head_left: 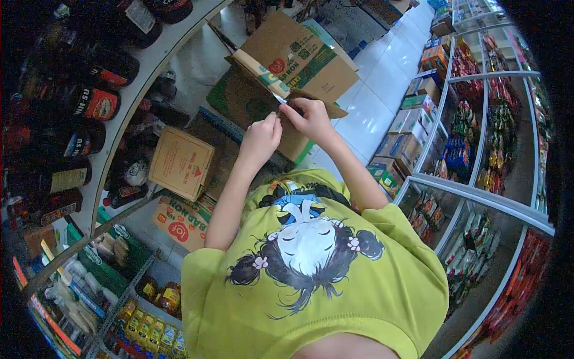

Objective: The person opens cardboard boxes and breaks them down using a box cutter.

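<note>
My right hand (pixel 309 121) is closed around a small knife, with its thin, shiny blade (pixel 278 97) pointing up and left along the box. Its handle is mostly hidden by my fingers. Close beside it, my left hand (pixel 261 139) is closed with its fingertips together at the near edge of the box; what they pinch is hidden. Both hands are at a cardboard box (pixel 326 72) with green and red print. A flap (pixel 257 69) of this box stands up just beyond my hands.
Dark sauce bottles (pixel 95 103) line a curved white shelf at left. A smaller brown carton (pixel 181 163) and another printed carton (pixel 179 224) lie left of my arms. Shelves of packets (pixel 466 131) and stacked boxes (pixel 406 125) stand right, beyond the white tiled floor (pixel 378 99).
</note>
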{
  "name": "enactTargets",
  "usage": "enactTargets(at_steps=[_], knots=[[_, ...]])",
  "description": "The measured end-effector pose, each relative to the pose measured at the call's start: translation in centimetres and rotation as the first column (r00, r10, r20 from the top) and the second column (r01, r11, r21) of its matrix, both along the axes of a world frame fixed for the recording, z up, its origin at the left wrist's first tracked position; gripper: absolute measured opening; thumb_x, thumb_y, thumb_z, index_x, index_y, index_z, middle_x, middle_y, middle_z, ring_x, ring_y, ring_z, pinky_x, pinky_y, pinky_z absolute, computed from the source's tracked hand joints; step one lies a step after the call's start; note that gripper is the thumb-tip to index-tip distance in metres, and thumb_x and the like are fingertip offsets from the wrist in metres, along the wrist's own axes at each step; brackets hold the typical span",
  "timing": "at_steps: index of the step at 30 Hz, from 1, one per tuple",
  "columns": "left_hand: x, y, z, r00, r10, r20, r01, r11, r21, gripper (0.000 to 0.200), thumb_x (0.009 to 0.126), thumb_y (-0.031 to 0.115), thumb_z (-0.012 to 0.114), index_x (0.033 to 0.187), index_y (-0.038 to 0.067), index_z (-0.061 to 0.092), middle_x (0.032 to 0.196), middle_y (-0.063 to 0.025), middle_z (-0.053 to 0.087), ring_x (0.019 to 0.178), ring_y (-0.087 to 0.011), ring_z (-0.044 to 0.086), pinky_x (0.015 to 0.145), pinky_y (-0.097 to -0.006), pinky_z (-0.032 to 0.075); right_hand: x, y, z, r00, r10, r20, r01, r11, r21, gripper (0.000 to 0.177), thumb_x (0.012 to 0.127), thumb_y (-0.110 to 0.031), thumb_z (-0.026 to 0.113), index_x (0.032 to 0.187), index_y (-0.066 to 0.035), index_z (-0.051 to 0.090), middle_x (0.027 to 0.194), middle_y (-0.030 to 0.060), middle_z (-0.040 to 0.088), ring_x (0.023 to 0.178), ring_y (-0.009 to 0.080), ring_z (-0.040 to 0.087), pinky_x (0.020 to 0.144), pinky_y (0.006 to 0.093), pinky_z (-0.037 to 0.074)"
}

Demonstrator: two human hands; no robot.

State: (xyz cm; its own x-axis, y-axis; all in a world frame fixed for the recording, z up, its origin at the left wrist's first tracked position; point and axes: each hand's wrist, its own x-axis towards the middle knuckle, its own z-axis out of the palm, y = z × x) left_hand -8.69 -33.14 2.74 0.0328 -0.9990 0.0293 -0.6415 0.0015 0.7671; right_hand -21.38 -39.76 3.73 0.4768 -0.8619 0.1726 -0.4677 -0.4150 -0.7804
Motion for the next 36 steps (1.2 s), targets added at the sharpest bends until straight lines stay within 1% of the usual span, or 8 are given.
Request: enactTargets(at_steps=[4, 7, 9, 10, 17, 23, 34, 36], knots=[[0.2, 0.0, 0.1, 1.000, 0.014, -0.022, -0.014, 1.000, -0.028, 0.019, 0.077, 0.014, 0.042, 0.081, -0.003, 0.051, 0.062, -0.0233, 0.051, 0.060, -0.0365, 0.052, 0.052, -0.0425, 0.041, 0.1, -0.1, 0.5, 0.999, 0.015, -0.048, -0.015, 1.000, 0.016, 0.027, 0.071, -0.021, 0.058, 0.063, 0.004, 0.054, 0.046, 0.0151, 0.043, 0.036, 0.0147, 0.035, 0.036, 0.0277, 0.030], [0.6, -0.1, 0.0, 0.999, 0.006, -0.039, -0.008, 0.999, -0.041, 0.017, 0.077, 0.012, 0.044, 0.081, -0.003, 0.050, 0.062, -0.0234, 0.050, 0.060, -0.0366, 0.051, 0.050, -0.0409, 0.039, 0.4, -0.1, 1.0, 0.998, 0.046, 0.050, -0.043, 0.997, -0.062, 0.028, 0.071, -0.021, 0.058, 0.061, 0.004, 0.053, 0.045, 0.0149, 0.041, 0.034, 0.0171, 0.034, 0.035, 0.0278, 0.029], [0.9, -0.1, 0.0, 0.999, -0.014, -0.037, 0.013, 0.999, -0.033, 0.017, 0.077, 0.012, 0.044, 0.082, -0.003, 0.050, 0.063, -0.0231, 0.050, 0.060, -0.0365, 0.051, 0.050, -0.0406, 0.040, 0.2, -0.1, 1.2, 0.998, 0.049, -0.032, -0.048, 0.999, 0.026, 0.027, 0.071, -0.021, 0.057, 0.064, 0.005, 0.053, 0.051, 0.0195, 0.045, 0.040, 0.0280, 0.043, 0.040, 0.0326, 0.036], [1.1, -0.1, 0.1, 0.999, -0.041, -0.032, 0.041, 0.999, -0.024, 0.019, 0.078, 0.014, 0.043, 0.082, -0.003, 0.050, 0.064, -0.0228, 0.052, 0.061, -0.0360, 0.052, 0.052, -0.0419, 0.041, 0.2, -0.1, 1.5, 0.998, 0.048, -0.033, -0.047, 0.999, 0.025, 0.027, 0.071, -0.021, 0.057, 0.064, 0.005, 0.053, 0.051, 0.0195, 0.045, 0.040, 0.0280, 0.043, 0.040, 0.0326, 0.036], [3.9, 0.0, -0.4, 0.975, -0.223, 0.010, 0.223, 0.968, -0.116, 0.020, 0.077, 0.011, 0.045, 0.090, -0.002, 0.051, 0.073, -0.0216, 0.053, 0.067, -0.0333, 0.053, 0.057, -0.0373, 0.042, 0.2, -0.4, 2.1, 0.990, 0.097, -0.102, -0.089, 0.993, 0.078, 0.026, 0.071, -0.022, 0.057, 0.070, 0.004, 0.055, 0.051, 0.0185, 0.047, 0.041, 0.0265, 0.045, 0.042, 0.0314, 0.037], [5.5, -0.7, 2.3, 0.916, -0.394, 0.072, 0.399, 0.913, -0.082, 0.019, 0.078, 0.014, 0.044, 0.090, -0.001, 0.047, 0.066, -0.0204, 0.053, 0.062, -0.0338, 0.052, 0.054, -0.0408, 0.041, -0.2, -1.0, 3.8, 0.982, 0.146, -0.122, -0.134, 0.986, 0.101, 0.029, 0.072, -0.024, 0.056, 0.067, 0.005, 0.054, 0.050, 0.0179, 0.046, 0.041, 0.0259, 0.045, 0.041, 0.0318, 0.036], [5.8, -2.3, 5.2, 0.875, -0.484, 0.036, 0.484, 0.875, -0.020, 0.018, 0.077, 0.013, 0.043, 0.088, 0.000, 0.047, 0.063, -0.0197, 0.052, 0.060, -0.0341, 0.052, 0.052, -0.0406, 0.041, -1.0, -2.4, 4.6, 0.991, 0.118, -0.062, -0.108, 0.983, 0.148, 0.029, 0.072, -0.023, 0.057, 0.069, 0.006, 0.053, 0.056, 0.0182, 0.048, 0.045, 0.0249, 0.046, 0.043, 0.0304, 0.037], [5.7, -2.6, 6.3, 0.860, -0.509, 0.022, 0.508, 0.860, 0.040, 0.017, 0.077, 0.013, 0.043, 0.087, 0.000, 0.047, 0.061, -0.0198, 0.052, 0.058, -0.0343, 0.051, 0.052, -0.0409, 0.041, -1.4, -2.8, 4.7, 0.989, 0.144, -0.040, -0.134, 0.972, 0.192, 0.027, 0.070, -0.021, 0.059, 0.076, 0.005, 0.055, 0.055, 0.0105, 0.050, 0.043, 0.0092, 0.042, 0.038, 0.0234, 0.033]])
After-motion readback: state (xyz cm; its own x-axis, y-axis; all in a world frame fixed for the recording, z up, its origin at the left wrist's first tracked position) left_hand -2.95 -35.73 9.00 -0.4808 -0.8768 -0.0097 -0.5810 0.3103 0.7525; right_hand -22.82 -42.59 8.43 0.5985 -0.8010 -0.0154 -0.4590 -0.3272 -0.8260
